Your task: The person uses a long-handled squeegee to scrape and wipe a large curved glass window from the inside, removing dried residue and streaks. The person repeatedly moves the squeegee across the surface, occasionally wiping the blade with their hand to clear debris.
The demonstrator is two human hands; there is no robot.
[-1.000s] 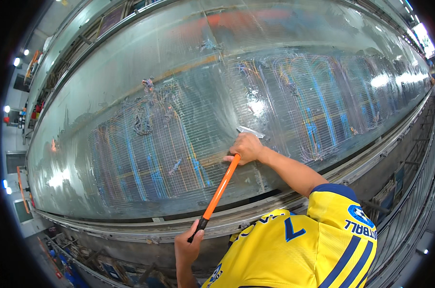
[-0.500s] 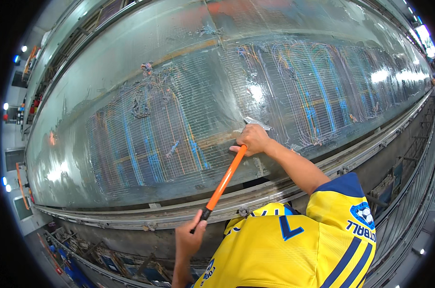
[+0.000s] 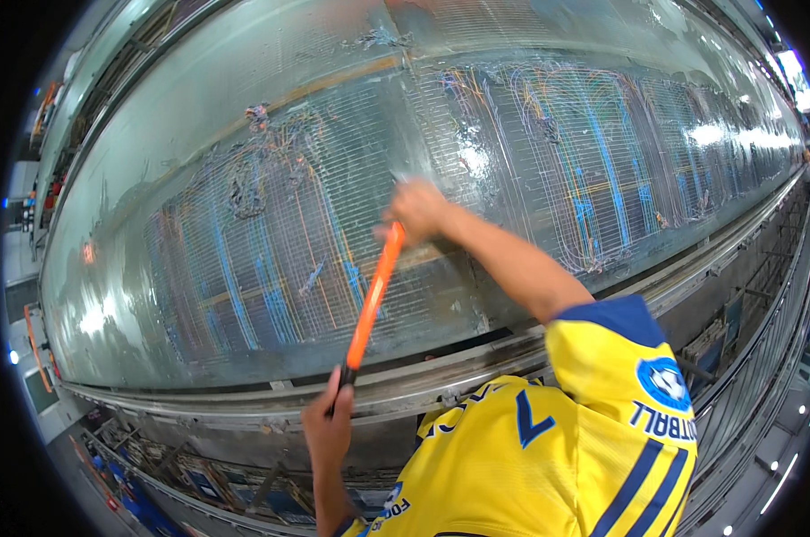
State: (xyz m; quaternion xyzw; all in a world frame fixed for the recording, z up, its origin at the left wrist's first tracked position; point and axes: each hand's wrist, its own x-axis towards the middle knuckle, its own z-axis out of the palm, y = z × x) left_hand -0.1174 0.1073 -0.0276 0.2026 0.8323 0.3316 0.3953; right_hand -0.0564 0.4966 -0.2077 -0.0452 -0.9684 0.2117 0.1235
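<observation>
Orange pole (image 3: 373, 300) | my left hand (image 3: 327, 422) grips near end | my right hand (image 3: 418, 210), blurred, grips far end | wet panel (image 3: 118, 259) beneath

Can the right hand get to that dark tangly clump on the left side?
Probably yes: nothing seems to stand between the right hand and the dark tangly clump, though that hand is already gripping the orange-handled tool.

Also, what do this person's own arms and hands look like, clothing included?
The left hand and the right hand, the latter blurred, show no gloves, and both forearms are bare. The yellow fabric short sleeve on the right arm ends in a wide navy cuff. Farther up are a round blue-and-white football badge, dark lettering and navy stripes.
</observation>
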